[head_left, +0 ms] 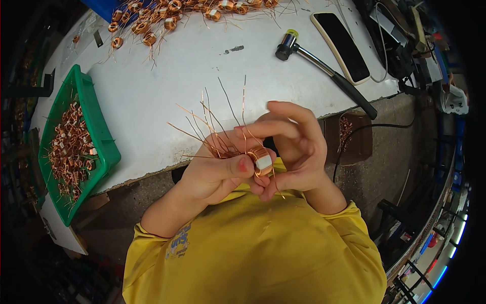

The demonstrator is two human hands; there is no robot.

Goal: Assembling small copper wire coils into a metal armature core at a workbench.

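Observation:
Over the table's front edge, my left hand (205, 175) pinches a ring-shaped copper coil (260, 161) with a white block on its side. Long thin copper wires (215, 121) fan up and leftward from behind the left fingers; whether they belong to more coils in the palm is hidden. My right hand (309, 147) curls round the coil's right side. Its forefinger touches an upright wire above the coil, and its thumb lies by the wire end below.
A green bin (101, 126) full of small copper coils (71, 152) stands at the left. More coils (169, 23) lie along the back by a blue container (101, 7). At the right rest a mallet (324, 66) and a phone (344, 48). Below is a cardboard box (362, 144).

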